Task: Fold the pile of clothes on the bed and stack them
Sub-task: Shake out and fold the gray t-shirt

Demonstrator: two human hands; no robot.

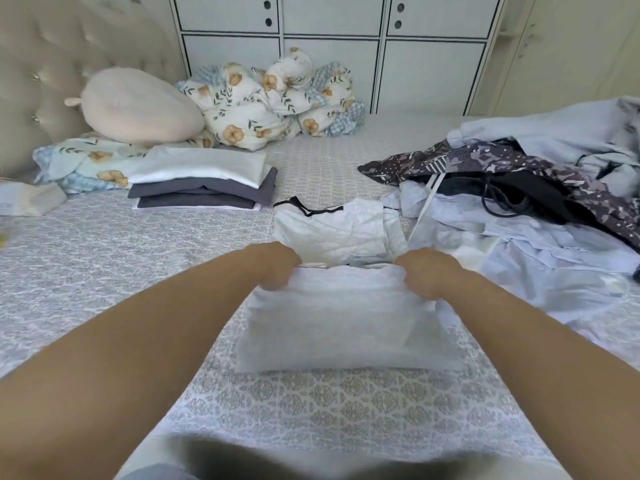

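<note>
A white garment [346, 320] with black trim at its far end lies on the bed in front of me, its near part folded over and lifted. My left hand [277, 268] grips the fold's left corner and my right hand [424, 271] grips its right corner, fingers curled round the cloth. A stack of folded clothes [204, 183], white on top of dark grey, sits at the middle left. An unfolded pile of clothes [540, 202] spreads over the right side, pale blue shirts under a dark patterned piece and a black item.
A patterned bed sheet [104, 258] covers the mattress. A beige plush pillow [138, 105] and a bunched floral quilt [277, 98] lie at the headboard end. White cabinets [332, 39] stand behind the bed. A flat pale object [27, 199] lies at the far left.
</note>
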